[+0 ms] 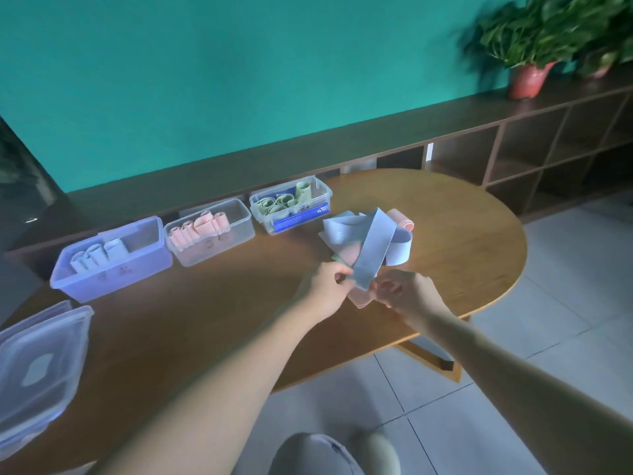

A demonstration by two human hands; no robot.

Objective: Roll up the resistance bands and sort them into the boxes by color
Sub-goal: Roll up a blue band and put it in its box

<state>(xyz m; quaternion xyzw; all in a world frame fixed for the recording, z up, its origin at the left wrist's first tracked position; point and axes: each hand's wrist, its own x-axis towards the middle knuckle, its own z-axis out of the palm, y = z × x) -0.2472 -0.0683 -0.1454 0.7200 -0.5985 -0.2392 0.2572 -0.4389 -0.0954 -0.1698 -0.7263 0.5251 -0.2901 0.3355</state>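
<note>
Blue band: a blue resistance band (371,250) is rising from the near end of the pile, centre right of the frame, its lower end held between both hands.
Left hand: the left hand (327,281) is pinching the band's near left edge with curled fingers.
Right hand: the right hand (407,293) is gripping the band's near right edge, fingers curled.
Pile: the loose bands (363,234), blue, pink and a little green, are lying on the wooden table (212,320) behind the hands.
Boxes: left of the pile, along the table's far edge, a clear box with green rolls (291,205), a clear box with pink rolls (210,231) and a blue box with pale blue rolls (111,258) are standing in a row.
Lids: stacked clear lids (37,365) are lying at the lower left.
</note>
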